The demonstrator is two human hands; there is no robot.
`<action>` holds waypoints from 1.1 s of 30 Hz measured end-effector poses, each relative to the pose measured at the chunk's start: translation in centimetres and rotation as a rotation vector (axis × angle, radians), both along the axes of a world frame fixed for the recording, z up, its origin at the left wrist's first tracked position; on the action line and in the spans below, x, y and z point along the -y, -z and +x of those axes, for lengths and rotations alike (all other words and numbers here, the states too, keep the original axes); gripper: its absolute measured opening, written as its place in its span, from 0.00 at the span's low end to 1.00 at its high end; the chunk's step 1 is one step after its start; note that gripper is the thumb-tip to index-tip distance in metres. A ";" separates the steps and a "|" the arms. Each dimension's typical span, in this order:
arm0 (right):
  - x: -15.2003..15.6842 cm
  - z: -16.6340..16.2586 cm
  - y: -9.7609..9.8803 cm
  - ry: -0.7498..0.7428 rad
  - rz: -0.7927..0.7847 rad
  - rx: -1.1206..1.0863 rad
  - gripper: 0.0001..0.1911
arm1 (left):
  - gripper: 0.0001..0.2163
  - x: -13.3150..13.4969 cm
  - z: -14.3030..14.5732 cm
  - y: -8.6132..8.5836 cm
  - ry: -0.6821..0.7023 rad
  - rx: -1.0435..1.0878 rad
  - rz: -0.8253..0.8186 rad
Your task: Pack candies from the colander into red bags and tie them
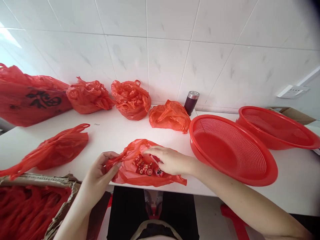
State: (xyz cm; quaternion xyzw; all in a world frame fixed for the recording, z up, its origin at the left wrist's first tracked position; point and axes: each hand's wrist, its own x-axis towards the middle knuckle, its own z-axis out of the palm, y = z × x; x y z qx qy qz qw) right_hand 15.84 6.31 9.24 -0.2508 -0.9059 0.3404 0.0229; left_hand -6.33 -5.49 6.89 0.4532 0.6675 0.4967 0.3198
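A thin red plastic bag lies spread at the table's front edge, its mouth facing up. Inside it show several small red printed packets with white and gold marks. My left hand pinches the bag's left edge between thumb and fingers. Over the right side of the opening is my right hand, fingers stretched leftward and thumb apart from them. Nothing shows in its grasp, though some of its fingers are partly hidden.
Along the wall stand several filled red bags, including a knotted-looking one, and a dark flask. Two red colanders occupy the right. A tied bag lies left, above a carton of red plastic bags.
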 end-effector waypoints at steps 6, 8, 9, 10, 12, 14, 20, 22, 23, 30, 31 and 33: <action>0.5 2.2 -0.2 0.065 0.077 -0.050 0.34 | 0.21 -0.3 0.0 0.6 0.023 -0.014 0.025; 1.4 3.5 -0.9 0.142 0.152 -0.102 0.30 | 0.25 -0.4 -0.1 0.7 0.065 -0.008 -0.007; 2.0 4.3 -1.3 0.181 0.178 -0.104 0.28 | 0.25 -0.4 -0.2 0.7 0.083 -0.018 -0.032; 2.6 5.2 -1.7 0.225 0.191 -0.078 0.25 | 0.25 -0.3 -0.3 0.7 0.098 -0.037 -0.055; 3.9 7.0 -2.0 0.305 0.184 0.026 0.21 | 0.23 -0.2 -0.5 0.9 0.119 -0.085 -0.082; 5.0 8.4 -1.7 0.336 0.122 0.138 0.18 | 0.19 -0.1 -0.8 1.1 0.126 -0.116 -0.087; 5.4 9.1 -1.2 0.372 0.045 0.239 0.08 | 0.17 -0.3 -0.8 0.9 0.001 -0.186 -0.038; 5.1 8.8 -1.6 0.433 0.076 0.154 0.07 | 0.17 -0.4 -0.6 0.7 -0.047 -0.216 -0.022; 5.1 8.7 -1.7 0.450 0.071 0.109 0.06 | 0.17 -0.4 -0.5 0.6 -0.056 -0.233 -0.018; 5.6 8.2 1.4 0.254 0.091 0.282 0.05 | 0.18 -0.4 -0.8 1.4 -0.010 -0.394 -0.115; 5.4 8.4 1.3 0.255 0.092 0.276 0.02 | 0.17 -0.3 -0.9 1.2 -0.001 -0.385 -0.114; 4.8 9.0 -0.1 0.342 0.075 0.149 0.05 | 0.16 -0.4 -0.9 0.7 -0.039 -0.364 -0.071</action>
